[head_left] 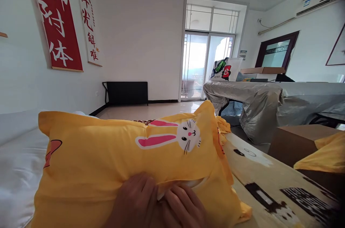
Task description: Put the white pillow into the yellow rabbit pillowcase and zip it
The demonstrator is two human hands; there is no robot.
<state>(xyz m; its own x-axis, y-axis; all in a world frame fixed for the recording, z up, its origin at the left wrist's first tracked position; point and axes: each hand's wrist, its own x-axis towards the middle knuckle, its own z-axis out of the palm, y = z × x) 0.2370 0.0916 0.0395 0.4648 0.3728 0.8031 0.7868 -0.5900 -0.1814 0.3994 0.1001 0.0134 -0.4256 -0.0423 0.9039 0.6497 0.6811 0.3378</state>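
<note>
A plump yellow pillowcase (102,156) with a white rabbit print fills the lower middle of the head view, lying on its long side. A slit runs across its face near my hands, and a strip of white shows through it. My left hand (134,197) has its fingers curled together at the left end of the slit. Close beside it, my right hand (183,203) pinches the cloth edge along the slit. My fingertips are partly hidden in the folds.
The patterned beige blanket (250,170) spreads to the right, with a cardboard box (291,141) and yellow cloth (323,154) on it. White shiny bedding (18,167) lies left. Beyond stand a table with a silvery cover (258,102) and a folded black panel (126,93).
</note>
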